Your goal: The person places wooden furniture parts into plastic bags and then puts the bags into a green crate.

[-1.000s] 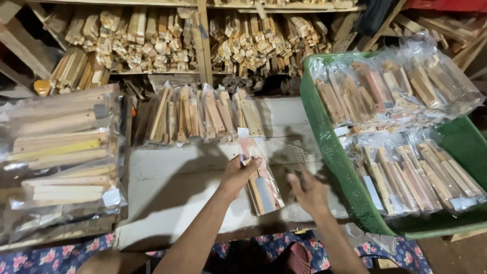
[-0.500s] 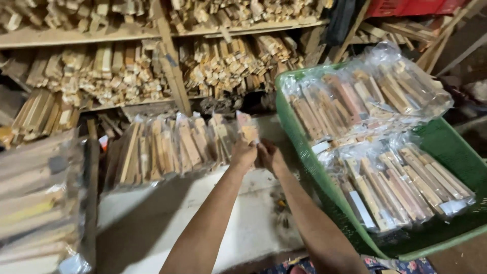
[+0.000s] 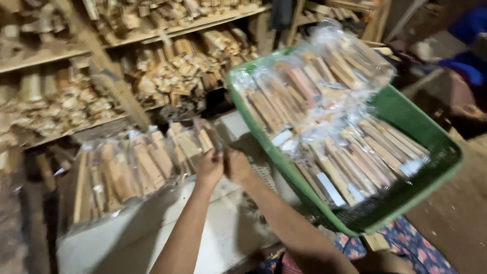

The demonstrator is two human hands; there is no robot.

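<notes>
both hands meet over a clear packet of wooden sticks at the far end of a row.

left hand (image 3: 209, 167) and right hand (image 3: 237, 165) touch, fingers clamped on the packet (image 3: 203, 139), just right of the row of clear packets (image 3: 127, 170) on the pale table (image 3: 152, 228). right, a green basket (image 3: 436, 167) holds packets with white rectangular labels (image 3: 329, 189). far shelves (image 3: 76, 50) are blurred.

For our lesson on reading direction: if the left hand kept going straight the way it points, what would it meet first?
Probably the row of clear bagged wood pieces just beyond the left hand; the blur leaves depth uncertain.
</notes>
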